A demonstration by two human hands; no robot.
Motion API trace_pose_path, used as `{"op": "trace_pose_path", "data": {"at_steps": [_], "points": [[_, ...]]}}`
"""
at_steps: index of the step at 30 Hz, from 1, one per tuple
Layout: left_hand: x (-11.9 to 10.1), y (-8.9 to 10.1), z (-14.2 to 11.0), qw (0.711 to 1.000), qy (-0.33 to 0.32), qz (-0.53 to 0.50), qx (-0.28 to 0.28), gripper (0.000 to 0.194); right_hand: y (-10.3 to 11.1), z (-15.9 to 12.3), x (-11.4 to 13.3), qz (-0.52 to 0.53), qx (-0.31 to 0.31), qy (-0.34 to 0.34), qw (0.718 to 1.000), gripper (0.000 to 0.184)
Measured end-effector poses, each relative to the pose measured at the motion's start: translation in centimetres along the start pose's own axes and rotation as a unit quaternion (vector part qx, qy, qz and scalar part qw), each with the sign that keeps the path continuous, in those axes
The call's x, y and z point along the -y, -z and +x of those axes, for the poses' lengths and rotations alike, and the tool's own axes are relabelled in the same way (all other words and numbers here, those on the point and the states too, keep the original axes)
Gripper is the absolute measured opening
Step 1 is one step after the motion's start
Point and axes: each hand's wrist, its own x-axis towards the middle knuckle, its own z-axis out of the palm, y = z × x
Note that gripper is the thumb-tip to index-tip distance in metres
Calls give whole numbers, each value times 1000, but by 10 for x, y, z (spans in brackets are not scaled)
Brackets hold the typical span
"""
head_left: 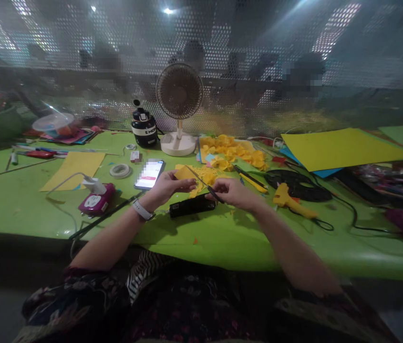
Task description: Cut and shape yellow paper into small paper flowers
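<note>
My left hand, with a pale watch at the wrist, is closed on a piece of orange-yellow paper over the middle of the table. Dark-handled scissors are in my right hand, their thin blades pointing up and left beside the paper. Below both hands lies a black oblong object, perhaps a stapler. Yellow paper scraps are scattered just behind my fingers, and crinkled yellow paper flowers are heaped farther back. Left of my left hand rests a lit phone.
A small fan and a black bottle stand at the back. On the left are a purple power adapter and a tape roll. A yellow glue gun and large yellow sheets lie on the right.
</note>
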Motion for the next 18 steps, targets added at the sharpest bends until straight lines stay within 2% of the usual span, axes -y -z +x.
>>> {"op": "trace_pose_path", "data": {"at_steps": [15,18], "points": [[2,1,0,1000,-4,20,19,39,-2,1,-5,-2,-5,-6,1000,54],[3,-1,3,999,-15,-36,17,38,-3,2,-7,-3,0,-15,1000,54]]}}
